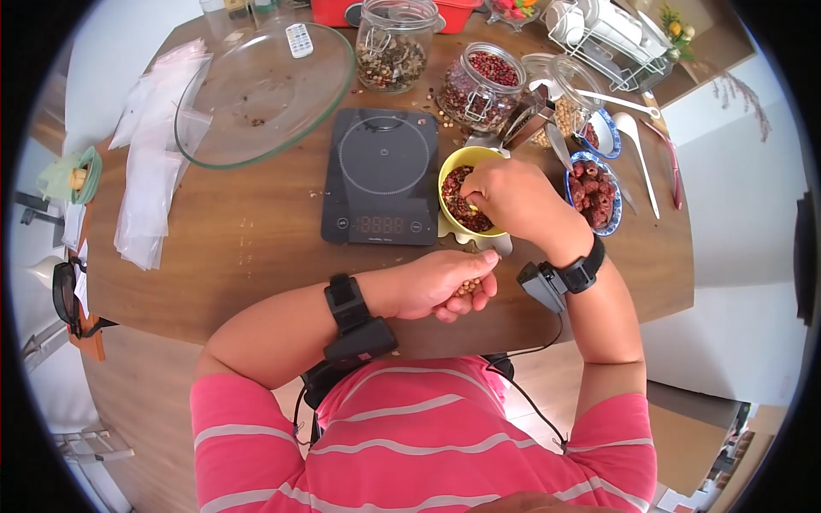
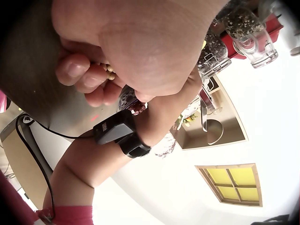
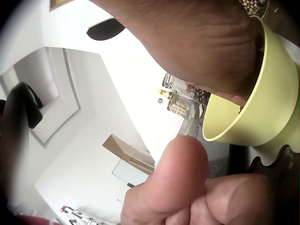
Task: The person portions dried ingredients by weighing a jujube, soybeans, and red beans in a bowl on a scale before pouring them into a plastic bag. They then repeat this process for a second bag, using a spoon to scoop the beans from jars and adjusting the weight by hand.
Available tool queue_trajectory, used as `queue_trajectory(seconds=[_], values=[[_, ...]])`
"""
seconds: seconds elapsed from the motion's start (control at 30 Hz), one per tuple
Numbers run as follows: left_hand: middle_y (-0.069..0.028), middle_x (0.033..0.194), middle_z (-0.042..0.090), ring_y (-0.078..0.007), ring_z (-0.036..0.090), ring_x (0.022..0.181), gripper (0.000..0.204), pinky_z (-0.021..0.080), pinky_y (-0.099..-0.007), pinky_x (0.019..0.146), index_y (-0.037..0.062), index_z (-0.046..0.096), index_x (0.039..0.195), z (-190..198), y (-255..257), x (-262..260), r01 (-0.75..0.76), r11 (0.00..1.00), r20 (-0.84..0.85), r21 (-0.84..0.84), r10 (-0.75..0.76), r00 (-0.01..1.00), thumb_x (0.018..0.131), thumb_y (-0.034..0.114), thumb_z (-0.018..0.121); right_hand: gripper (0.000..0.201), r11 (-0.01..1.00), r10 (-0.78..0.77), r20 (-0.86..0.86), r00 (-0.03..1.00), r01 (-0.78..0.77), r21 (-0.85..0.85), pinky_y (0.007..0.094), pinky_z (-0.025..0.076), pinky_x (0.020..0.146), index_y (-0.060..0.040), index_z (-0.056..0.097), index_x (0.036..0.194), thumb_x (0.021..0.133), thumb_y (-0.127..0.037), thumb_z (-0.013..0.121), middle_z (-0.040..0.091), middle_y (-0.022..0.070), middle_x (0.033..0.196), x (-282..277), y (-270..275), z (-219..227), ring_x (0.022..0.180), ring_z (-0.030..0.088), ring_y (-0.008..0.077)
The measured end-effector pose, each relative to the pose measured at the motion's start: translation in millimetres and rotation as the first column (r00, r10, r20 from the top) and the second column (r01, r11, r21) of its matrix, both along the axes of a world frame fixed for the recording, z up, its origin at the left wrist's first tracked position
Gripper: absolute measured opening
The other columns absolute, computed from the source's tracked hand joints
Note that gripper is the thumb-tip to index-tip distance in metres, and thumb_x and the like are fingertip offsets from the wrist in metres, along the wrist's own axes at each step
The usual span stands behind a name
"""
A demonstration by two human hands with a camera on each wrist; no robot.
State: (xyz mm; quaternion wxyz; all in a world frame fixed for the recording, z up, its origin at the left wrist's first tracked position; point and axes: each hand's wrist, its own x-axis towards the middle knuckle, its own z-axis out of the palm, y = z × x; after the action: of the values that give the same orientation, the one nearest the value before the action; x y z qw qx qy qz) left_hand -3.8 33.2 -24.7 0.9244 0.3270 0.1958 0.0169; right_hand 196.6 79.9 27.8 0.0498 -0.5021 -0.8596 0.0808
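Note:
My left hand (image 1: pixel 428 286) is near the table's front edge, its fingers curled round several tan, round beans (image 1: pixel 466 288). The left wrist view also shows beans (image 2: pixel 110 72) between palm and fingers. My right hand (image 1: pixel 517 192) reaches over the rim of a yellow bowl (image 1: pixel 467 154) with bent fingers. Thumb and fingertips are down at the dark red bean mix (image 1: pixel 457 177), which has a few yellowish pieces in it. In the right wrist view the yellow bowl (image 3: pixel 276 105) hides those fingertips; I cannot tell whether they pinch anything.
Left of the bowl lies a black kitchen scale (image 1: pixel 382 184). Beyond are a large glass dish (image 1: pixel 256 94) with a remote (image 1: pixel 299 40), and plastic bags (image 1: pixel 154 145). Glass jars (image 1: pixel 393 51), a metal scoop (image 1: pixel 530 118), red dates (image 1: pixel 593 192) in a patterned bowl and a white spoon (image 1: pixel 637 145) stand around.

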Motion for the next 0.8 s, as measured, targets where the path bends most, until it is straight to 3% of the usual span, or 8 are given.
queue_trajectory(seconds=[0.3, 0.63, 0.73, 0.8], values=[[-0.0037, 0.084, 0.057, -0.0068, 0.037, 0.059, 0.055, 0.031, -0.0242, 0.049, 0.0062, 0.061, 0.103, -3, 0, 0, -0.003, 1.000, 0.009, -0.008, 0.004, 1.000, 0.112, 0.056, 0.040, 0.010, 1.000, 0.002, 0.227, 0.974, -0.009, 0.029, 0.0482, 0.058, 0.072, -0.0056, 0.075, 0.088, 0.081, -0.009, 0.070, 0.071, 0.0168, 0.076, -20, 5, 5, 0.078, 0.072, 0.0376], [-0.0045, 0.085, 0.057, -0.0069, 0.037, 0.060, 0.056, 0.031, -0.0235, 0.050, 0.0061, 0.060, 0.104, -8, 0, 0, -0.005, 1.000, 0.015, -0.001, 0.005, 1.000, 0.111, 0.058, 0.041, 0.014, 0.996, 0.028, 0.234, 0.972, -0.045, 0.071, 0.0467, 0.059, 0.071, -0.0040, 0.074, 0.091, 0.080, -0.008, 0.068, 0.073, 0.0170, 0.083, -23, 5, -8, 0.081, 0.073, 0.0365], [-0.0048, 0.086, 0.057, -0.0071, 0.036, 0.059, 0.058, 0.031, -0.0236, 0.050, 0.0063, 0.060, 0.105, -6, 1, 0, -0.009, 1.000, 0.010, -0.013, 0.009, 1.000, 0.110, 0.061, 0.040, 0.012, 0.994, 0.016, 0.139, 0.990, -0.031, 0.108, 0.0478, 0.056, 0.068, -0.0033, 0.072, 0.089, 0.078, -0.006, 0.068, 0.072, 0.0173, 0.084, -11, 3, 2, 0.077, 0.070, 0.0385], [-0.0049, 0.087, 0.057, -0.0073, 0.036, 0.059, 0.060, 0.031, -0.0238, 0.050, 0.0065, 0.059, 0.106, -7, 0, 0, -0.021, 0.999, -0.004, -0.024, 0.021, 1.000, 0.110, 0.063, 0.038, 0.009, 0.986, 0.094, -0.176, 0.980, -0.067, 0.156, 0.0413, 0.052, 0.061, -0.0026, 0.070, 0.088, 0.079, -0.002, 0.069, 0.070, 0.0128, 0.084, 0, -4, 23, 0.066, 0.066, 0.0304]])
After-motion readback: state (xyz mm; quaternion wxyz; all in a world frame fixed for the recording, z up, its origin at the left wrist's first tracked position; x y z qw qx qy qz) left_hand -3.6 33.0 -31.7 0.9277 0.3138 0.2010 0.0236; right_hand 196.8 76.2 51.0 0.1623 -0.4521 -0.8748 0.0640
